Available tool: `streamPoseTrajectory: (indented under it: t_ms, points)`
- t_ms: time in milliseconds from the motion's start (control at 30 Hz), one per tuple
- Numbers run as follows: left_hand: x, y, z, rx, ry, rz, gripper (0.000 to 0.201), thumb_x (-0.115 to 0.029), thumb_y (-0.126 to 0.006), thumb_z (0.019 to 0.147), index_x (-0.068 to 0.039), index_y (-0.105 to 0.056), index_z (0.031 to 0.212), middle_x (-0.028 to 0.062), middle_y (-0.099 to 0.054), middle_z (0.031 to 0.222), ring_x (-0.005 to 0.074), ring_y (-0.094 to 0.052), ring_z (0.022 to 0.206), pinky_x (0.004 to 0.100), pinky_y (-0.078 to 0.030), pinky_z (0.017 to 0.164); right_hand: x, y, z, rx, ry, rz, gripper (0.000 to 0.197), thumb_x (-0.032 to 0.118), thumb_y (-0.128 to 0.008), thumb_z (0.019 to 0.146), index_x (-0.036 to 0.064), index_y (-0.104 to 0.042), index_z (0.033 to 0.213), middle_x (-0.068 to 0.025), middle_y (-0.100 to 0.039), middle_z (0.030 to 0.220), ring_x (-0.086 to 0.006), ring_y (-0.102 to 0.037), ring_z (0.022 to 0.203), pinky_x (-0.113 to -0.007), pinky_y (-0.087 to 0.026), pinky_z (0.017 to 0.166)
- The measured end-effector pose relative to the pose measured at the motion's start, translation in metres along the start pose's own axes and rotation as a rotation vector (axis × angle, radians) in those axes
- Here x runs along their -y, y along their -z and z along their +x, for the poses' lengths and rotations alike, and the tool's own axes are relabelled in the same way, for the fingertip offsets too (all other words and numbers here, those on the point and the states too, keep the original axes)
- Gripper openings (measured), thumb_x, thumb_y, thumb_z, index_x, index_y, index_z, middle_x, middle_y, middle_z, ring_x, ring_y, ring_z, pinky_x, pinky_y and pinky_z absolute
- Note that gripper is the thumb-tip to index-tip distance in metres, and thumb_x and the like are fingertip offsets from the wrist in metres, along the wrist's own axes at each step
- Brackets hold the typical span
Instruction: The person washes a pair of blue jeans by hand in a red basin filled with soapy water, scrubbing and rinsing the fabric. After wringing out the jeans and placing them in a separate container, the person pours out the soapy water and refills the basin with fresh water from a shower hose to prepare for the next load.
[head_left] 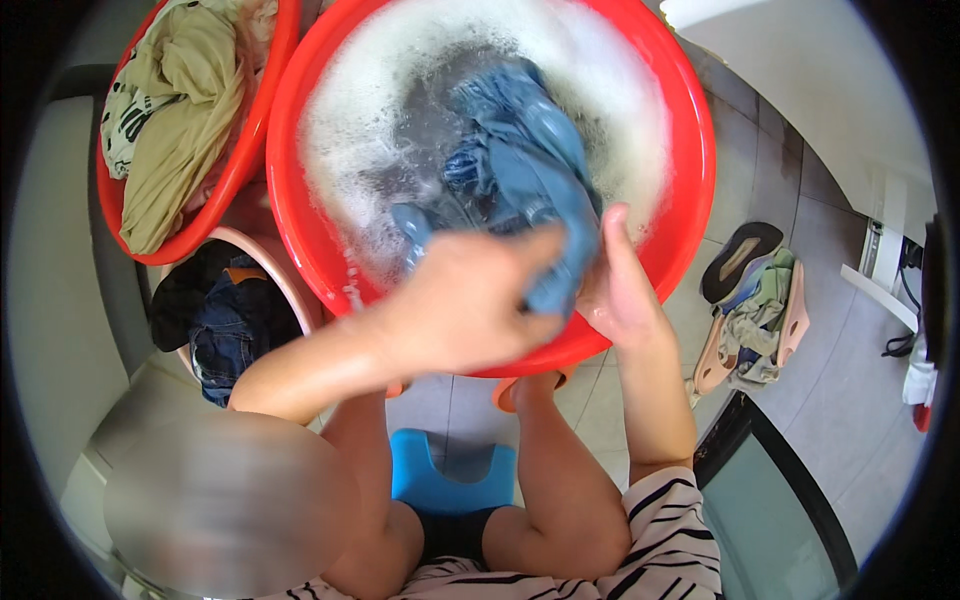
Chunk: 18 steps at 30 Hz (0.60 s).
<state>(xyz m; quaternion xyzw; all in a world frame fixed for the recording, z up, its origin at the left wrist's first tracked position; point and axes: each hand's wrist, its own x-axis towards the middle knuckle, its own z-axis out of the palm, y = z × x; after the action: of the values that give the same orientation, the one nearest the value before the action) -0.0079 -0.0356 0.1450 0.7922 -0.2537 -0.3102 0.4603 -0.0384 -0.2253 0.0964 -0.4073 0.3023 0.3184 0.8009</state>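
One black-printed white cloth (118, 152), left edge of leftmost red basin (258, 120); left hand (475, 295), blurred, knuckles up, clamped on blue garment (540, 165), over large red basin (695, 150), middle to near edge; right hand (625, 295), thumb raised, grip impossible to tell.

the head view (fisheye) looks down, near the red tub (692, 160).

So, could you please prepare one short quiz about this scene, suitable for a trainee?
1. True or false: the large red basin holds foamy water.
2. Which colour is the wet cloth held by the left hand? A) yellow B) blue C) white
3. Fill in: in the picture, the pale pink tub with dark clothes stands to the ___ of the large red basin.

Key: 1 true; 2 B; 3 left.
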Motion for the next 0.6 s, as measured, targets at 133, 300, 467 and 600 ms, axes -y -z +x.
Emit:
streamPoseTrajectory:
  t_ms: [133,300,467,600]
  points:
    - [0.003,-0.05,-0.02,0.003,-0.07,-0.008,0.049,-0.024,-0.064,0.08,0.003,-0.046,0.116,0.0171,-0.059,0.085,0.0278,-0.064,0.07,0.0358,-0.051,0.06,-0.008,0.014,0.002,-0.075,0.058,0.129,0.048,0.013,-0.055,0.074,-0.0064,-0.05,0.118,-0.0154,-0.06,0.11,-0.0263,-0.057,0.102,-0.039,-0.045,0.093]
    - [0.071,-0.049,-0.029,-0.265,0.24,-0.857,0.029,-0.002,-0.048,0.089,-0.005,-0.048,0.118,0.0034,-0.054,0.095,0.0083,-0.054,0.084,0.0222,-0.047,0.071,0.0,0.026,-0.023,0.077,0.265,0.35,0.065,0.006,-0.049,0.06,-0.0106,-0.044,0.123,-0.0209,-0.054,0.12,-0.034,-0.055,0.109,-0.043,-0.04,0.101]
    - [0.133,-0.051,0.011,-0.288,0.268,-0.424,0.073,-0.011,-0.068,0.075,-0.003,-0.03,0.137,0.0177,-0.049,0.124,0.027,-0.046,0.117,0.0344,-0.035,0.101,-0.009,0.017,-0.047,0.29,0.303,0.495,0.068,0.009,-0.05,0.06,-0.0117,-0.043,0.124,-0.0229,-0.052,0.122,-0.0349,-0.054,0.111,-0.043,-0.04,0.101]
    - [0.126,-0.045,0.024,-0.205,0.305,-0.896,0.057,-0.003,-0.065,0.074,0.001,-0.043,0.127,0.0098,-0.059,0.11,0.0197,-0.055,0.102,0.0306,-0.042,0.092,-0.007,0.019,-0.056,0.162,0.408,0.376,0.063,0.013,-0.053,0.065,-0.013,-0.045,0.122,-0.0235,-0.053,0.121,-0.0333,-0.055,0.109,-0.044,-0.041,0.099]
